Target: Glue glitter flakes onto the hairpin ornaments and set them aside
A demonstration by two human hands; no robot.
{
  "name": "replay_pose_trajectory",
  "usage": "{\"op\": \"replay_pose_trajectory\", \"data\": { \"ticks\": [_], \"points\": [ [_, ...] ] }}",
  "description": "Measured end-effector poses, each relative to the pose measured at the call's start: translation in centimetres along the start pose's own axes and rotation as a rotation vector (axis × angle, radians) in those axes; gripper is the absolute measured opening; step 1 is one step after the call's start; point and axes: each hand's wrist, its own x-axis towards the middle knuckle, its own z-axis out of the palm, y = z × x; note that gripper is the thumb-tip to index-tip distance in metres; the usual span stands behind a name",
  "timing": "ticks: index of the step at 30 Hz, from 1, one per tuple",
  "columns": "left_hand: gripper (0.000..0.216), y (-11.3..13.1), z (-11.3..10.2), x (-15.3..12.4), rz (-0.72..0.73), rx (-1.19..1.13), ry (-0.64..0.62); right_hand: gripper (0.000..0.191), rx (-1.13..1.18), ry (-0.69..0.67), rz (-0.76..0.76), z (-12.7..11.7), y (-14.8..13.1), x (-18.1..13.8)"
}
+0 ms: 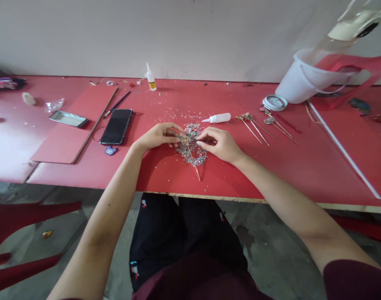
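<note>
A gold two-pronged hairpin (pixel 194 160) lies over a heap of tiny multicoloured chips (pixel 202 157), its prongs pointing toward the table's front edge. My left hand (pixel 160 136) has its thumb and fingers closed at the hairpin's ornamented head. From the other side, my right hand (pixel 220 143) makes a pinch close to that head; whatever is between its fingertips is too small to name. Just behind the right hand lies a white squeeze bottle (pixel 219 118) with a thin nozzle. More decorated hairpins (pixel 254 127) rest to the right.
Left of my hands are a black phone (pixel 116 126), a red board (pixel 62 143), a small tray (pixel 68 119) and a dark pen (pixel 118 103). A glue bottle (pixel 150 79) stands near the wall. At right are a white bucket (pixel 305 79) and a round tin (pixel 275 102).
</note>
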Motion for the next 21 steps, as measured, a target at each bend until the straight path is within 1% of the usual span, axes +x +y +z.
{"op": "replay_pose_trajectory", "data": {
  "ticks": [6,13,21],
  "points": [
    [0.037,0.08,0.00,-0.03,0.005,0.025,0.000,0.011,-0.005,0.011,0.024,-0.08,-0.01,0.03],
    [0.037,-0.02,-0.08,0.00,0.005,0.026,-0.006,0.011,0.007,0.027,0.011,-0.08,-0.09,0.04],
    [0.037,-0.10,-0.12,0.09,0.010,0.017,-0.016,0.012,-0.001,0.009,0.027,0.06,-0.07,0.00]
  ]
}}
